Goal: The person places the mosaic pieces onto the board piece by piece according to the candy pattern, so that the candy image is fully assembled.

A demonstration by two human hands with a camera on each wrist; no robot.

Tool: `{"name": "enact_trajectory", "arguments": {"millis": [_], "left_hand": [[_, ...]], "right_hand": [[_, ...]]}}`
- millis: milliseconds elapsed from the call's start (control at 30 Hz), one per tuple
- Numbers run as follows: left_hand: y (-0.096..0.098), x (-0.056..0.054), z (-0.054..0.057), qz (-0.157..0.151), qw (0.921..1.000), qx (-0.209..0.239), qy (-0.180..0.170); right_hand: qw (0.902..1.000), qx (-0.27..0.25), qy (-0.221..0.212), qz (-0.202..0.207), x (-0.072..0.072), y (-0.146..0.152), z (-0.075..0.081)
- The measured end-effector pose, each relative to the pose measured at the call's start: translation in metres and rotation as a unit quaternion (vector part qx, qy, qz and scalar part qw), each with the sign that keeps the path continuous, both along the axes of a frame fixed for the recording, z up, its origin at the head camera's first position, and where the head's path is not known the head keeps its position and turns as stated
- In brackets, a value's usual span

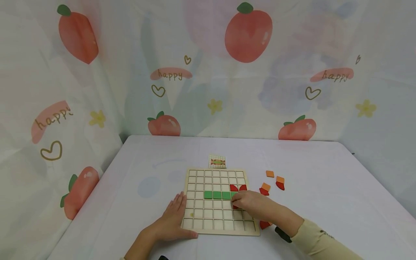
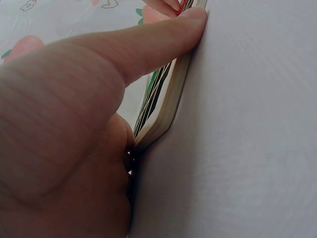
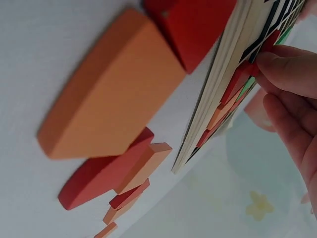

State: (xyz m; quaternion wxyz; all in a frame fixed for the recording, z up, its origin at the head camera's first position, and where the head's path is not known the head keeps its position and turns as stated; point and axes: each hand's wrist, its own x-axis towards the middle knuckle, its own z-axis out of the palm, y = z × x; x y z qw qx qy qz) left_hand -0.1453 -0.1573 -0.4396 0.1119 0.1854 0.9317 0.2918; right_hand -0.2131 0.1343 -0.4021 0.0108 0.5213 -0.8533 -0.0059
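Note:
A square wooden grid board (image 1: 208,225) lies on the table. Four-sided green tiles (image 1: 217,195) form a row across its middle, with red petal-shaped pieces (image 1: 234,187) above the row's right end. My left hand (image 1: 172,220) rests against the board's lower left corner, fingers straight along the left side and thumb (image 2: 163,44) along the front edge. Over the right part of the board, my right hand (image 1: 253,204) pinches a red piece (image 3: 270,41) at a grid cell, the piece partly hidden by the fingers. Beside it, another red piece (image 3: 236,83) and an orange piece (image 3: 221,112) sit on the board.
Loose orange squares (image 1: 270,174) and red petal pieces (image 1: 280,185) lie right of the board, some overlapping. Another red piece (image 1: 264,225) lies by the board's lower right corner, under the right forearm. A small pattern card (image 1: 217,161) stands behind the board's far edge.

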Motion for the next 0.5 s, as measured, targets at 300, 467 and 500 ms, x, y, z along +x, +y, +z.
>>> {"name": "enact_trajectory", "arguments": {"millis": [300,467,500], "left_hand": [[-0.0005,0.0003,0.0034,-0.002,1.0,0.004,-0.001],[-0.0007,-0.0002,0.0017,0.0,1.0,0.007,-0.004],[-0.0007,-0.0003,0.0015,0.0,1.0,0.008,-0.004]], "right_hand": [[0.9995,0.011,0.025,0.015,0.0003,-0.0018,0.0003],[0.9992,0.014,0.034,0.018,0.0005,-0.002,-0.001],[0.999,0.014,0.037,0.019,0.0006,-0.002,-0.001]]}}
